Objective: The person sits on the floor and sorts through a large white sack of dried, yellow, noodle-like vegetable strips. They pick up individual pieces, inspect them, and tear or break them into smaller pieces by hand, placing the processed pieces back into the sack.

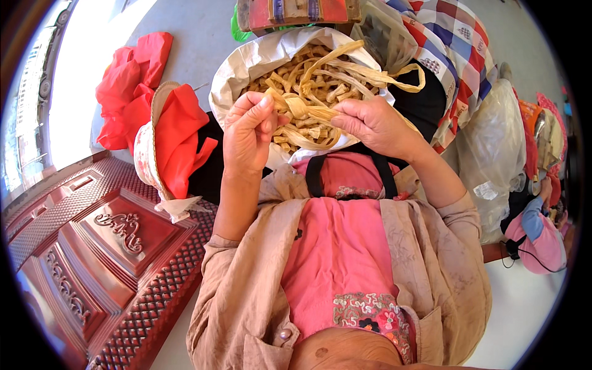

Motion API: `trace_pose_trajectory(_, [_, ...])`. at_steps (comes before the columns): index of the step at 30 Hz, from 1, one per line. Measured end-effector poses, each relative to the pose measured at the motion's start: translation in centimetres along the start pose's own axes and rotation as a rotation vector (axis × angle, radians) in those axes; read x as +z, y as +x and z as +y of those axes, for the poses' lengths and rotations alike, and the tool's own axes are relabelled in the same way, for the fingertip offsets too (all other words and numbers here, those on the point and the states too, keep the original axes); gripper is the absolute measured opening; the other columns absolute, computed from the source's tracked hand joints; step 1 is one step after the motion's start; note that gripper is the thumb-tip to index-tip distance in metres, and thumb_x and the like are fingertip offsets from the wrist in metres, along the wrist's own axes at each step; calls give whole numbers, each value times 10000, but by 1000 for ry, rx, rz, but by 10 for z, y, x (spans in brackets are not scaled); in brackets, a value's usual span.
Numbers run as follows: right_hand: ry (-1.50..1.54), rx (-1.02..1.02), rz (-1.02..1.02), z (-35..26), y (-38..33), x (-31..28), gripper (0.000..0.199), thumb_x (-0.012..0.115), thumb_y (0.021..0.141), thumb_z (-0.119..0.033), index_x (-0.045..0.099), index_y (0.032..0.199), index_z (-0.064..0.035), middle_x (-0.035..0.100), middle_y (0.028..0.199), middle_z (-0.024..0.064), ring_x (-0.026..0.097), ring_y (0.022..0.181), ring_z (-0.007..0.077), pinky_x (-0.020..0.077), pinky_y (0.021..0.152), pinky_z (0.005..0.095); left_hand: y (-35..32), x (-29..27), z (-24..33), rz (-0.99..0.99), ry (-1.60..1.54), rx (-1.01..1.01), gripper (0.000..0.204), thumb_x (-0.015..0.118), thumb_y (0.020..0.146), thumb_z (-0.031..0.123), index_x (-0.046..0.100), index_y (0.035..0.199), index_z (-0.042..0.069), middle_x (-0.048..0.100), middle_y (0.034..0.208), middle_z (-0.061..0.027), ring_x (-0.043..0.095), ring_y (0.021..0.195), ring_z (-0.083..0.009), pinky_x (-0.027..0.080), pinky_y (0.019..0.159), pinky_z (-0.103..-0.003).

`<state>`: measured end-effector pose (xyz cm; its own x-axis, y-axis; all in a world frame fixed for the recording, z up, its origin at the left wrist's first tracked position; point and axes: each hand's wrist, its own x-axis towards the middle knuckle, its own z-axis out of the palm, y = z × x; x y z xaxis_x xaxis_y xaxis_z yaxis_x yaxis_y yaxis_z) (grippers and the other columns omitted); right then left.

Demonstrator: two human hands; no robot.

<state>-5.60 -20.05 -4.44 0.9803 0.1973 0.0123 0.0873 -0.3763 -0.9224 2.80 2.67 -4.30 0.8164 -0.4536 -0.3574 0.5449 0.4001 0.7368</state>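
Note:
Between my two hands a tan, flat, pliant strip [298, 110] is looped into a loose knot. I cannot make out its material. My left hand [251, 123] pinches one end between thumb and fingertips. On the other side of the knot, my right hand [374, 126] grips the strip with thumb and bent fingers. Under both hands, a white sack [246, 58] with its rim rolled down holds many short, knotted tan pieces [290, 71]. Longer loose strips [376, 75] lie across the pile and hang past the sack's right rim.
Red cloth [185, 139] and a pale-brimmed hat [154, 142] lie at the left, beside a carved red-brown door panel [123, 228]. A red wooden stool [299, 12] stands beyond the sack. Checked bags [453, 49] and clear plastic [493, 154] crowd the right. Another person [536, 228] sits at far right.

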Motion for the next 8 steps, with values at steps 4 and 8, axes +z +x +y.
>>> trace_pose_trajectory(4, [-256, -156, 58, 2, -14, 5, 129, 627, 879, -169, 589, 807, -68, 566, 645, 134, 583, 592, 318, 445, 520, 396, -10, -4, 0, 12, -138, -93, 72, 568, 939, 105, 591, 873, 86, 440, 539, 34, 372, 443, -61, 500, 724, -310])
trace_pose_trajectory(8, [-412, -186, 155, 6, -20, 11, 102, 660, 853, -186, 627, 867, -90, 583, 622, 113, 615, 586, 279, 460, 505, 385, 2, -9, -3, 10, 159, -33, 83, 581, 940, 146, 579, 918, 66, 490, 561, 11, 416, 442, -80, 529, 794, -363])
